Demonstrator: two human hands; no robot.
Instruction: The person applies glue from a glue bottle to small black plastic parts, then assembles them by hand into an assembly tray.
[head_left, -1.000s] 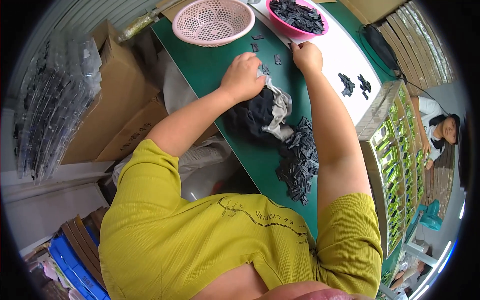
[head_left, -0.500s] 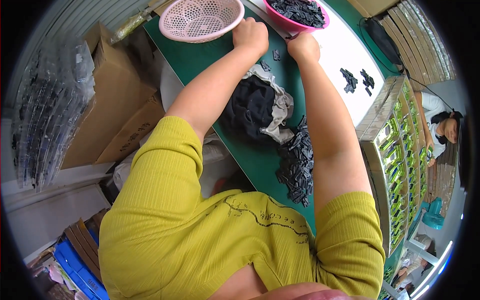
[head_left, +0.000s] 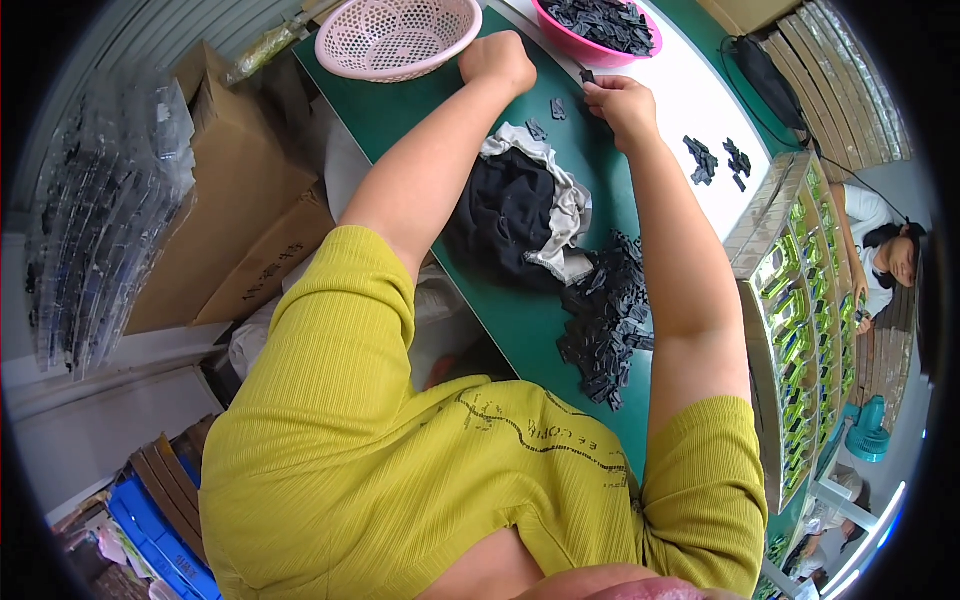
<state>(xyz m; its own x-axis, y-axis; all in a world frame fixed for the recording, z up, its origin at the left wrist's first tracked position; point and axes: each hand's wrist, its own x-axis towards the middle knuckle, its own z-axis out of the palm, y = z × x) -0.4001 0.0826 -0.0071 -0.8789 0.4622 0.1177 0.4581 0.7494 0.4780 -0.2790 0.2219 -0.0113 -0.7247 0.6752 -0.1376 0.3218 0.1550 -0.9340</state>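
Observation:
My right hand (head_left: 622, 106) pinches a small black plastic piece (head_left: 587, 76) over the edge between the green tabletop and a white surface. Just beyond it sits a pink bowl (head_left: 600, 40) heaped with similar black pieces. My left hand (head_left: 499, 62) is closed beside a pale pink perforated basket (head_left: 398, 72); its fingers are turned away, so anything in them is hidden. Two small clusters of black pieces (head_left: 557, 108) lie between my arms. Nearer to me are a bundled black and grey cloth (head_left: 510, 205) and a large pile of black pieces (head_left: 607, 330).
On the white surface (head_left: 690, 115) two small heaps of black pieces (head_left: 700, 160) lie to the right. A box of green-and-black items (head_left: 795, 330) stands at the right edge, with a co-worker (head_left: 880, 255) beyond. Cardboard boxes (head_left: 235, 190) and plastic-wrapped stacks fill the left.
My right hand has drawn back slightly from the pink bowl and turned, bringing the black piece into sight. My left hand has shifted a little, staying beside the basket.

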